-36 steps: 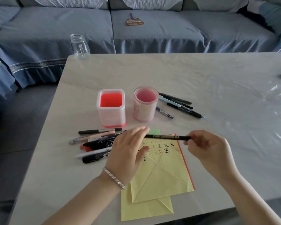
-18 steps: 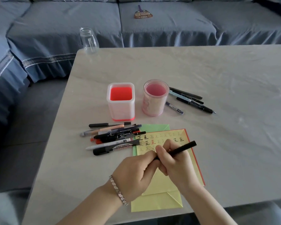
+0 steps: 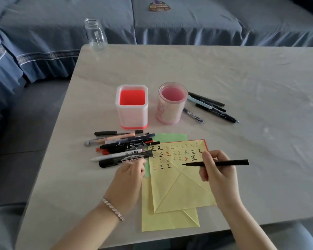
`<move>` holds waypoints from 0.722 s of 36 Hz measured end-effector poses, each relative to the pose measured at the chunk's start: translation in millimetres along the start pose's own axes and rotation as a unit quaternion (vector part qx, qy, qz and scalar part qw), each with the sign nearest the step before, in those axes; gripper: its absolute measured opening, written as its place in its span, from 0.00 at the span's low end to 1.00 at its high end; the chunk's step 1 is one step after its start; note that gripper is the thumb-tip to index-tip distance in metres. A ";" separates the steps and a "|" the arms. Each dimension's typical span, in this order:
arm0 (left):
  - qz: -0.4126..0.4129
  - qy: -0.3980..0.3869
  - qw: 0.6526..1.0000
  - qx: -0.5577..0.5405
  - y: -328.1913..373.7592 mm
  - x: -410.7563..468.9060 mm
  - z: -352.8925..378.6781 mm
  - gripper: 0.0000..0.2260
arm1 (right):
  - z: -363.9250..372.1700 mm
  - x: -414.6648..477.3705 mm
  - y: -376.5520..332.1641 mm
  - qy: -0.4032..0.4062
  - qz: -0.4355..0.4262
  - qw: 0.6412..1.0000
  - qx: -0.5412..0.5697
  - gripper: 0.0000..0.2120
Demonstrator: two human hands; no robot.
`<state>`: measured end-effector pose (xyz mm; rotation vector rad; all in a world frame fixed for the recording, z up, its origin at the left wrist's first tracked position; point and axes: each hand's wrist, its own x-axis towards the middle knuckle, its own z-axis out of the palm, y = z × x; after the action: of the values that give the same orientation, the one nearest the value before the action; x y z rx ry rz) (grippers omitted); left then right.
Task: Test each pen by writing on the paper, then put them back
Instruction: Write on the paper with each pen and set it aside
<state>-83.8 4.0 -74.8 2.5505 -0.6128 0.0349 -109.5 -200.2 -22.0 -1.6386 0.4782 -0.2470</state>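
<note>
My right hand (image 3: pixel 219 175) grips a thin black pen (image 3: pixel 224 162), which lies level with its bare tip pointing left just above the yellow paper (image 3: pixel 179 188). Rows of written test marks cover the top of that paper. My left hand (image 3: pixel 130 175) rests at the paper's left edge with its fingers curled, seemingly round the pen's cap, which is hidden. It lies just below a pile of several pens (image 3: pixel 123 147). The square red-bottomed holder (image 3: pixel 132 107) and the round pink holder (image 3: pixel 171 103) stand beyond the paper, with no pens in them.
Several more pens (image 3: pixel 211 109) lie right of the pink holder. A green sheet (image 3: pixel 170 137) and a second yellow sheet (image 3: pixel 168 221) sit under the top paper. A glass jar (image 3: pixel 96 35) stands at the table's far left corner. A blue sofa lies behind the table.
The hands held the pen between them over the paper, came together at it, then parted. The pen's tip is now bare, and my left hand has moved left towards the pen pile.
</note>
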 end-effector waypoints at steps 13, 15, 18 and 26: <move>0.060 0.098 0.992 0.053 5.0 -9.3 12.5 0.17 | 3.8 8.5 28.2 -0.018 0.018 1.000 -0.007 0.09; 0.070 0.065 0.994 0.046 18.6 -8.3 14.9 0.13 | 8.8 11.5 27.3 -0.019 -0.001 1.000 -0.021 0.08; 0.062 -0.008 0.995 0.077 34.5 -7.4 24.7 0.15 | 18.1 18.2 27.0 -0.002 -0.021 0.999 -0.033 0.09; 0.038 -0.077 0.992 0.094 35.2 -2.3 42.1 0.20 | 38.6 31.1 40.2 0.074 -0.038 0.986 -0.144 0.20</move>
<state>-104.9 -42.6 -94.9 2.7293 -0.8000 -0.0821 -71.8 -182.2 -70.2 -1.9315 0.5857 -0.3707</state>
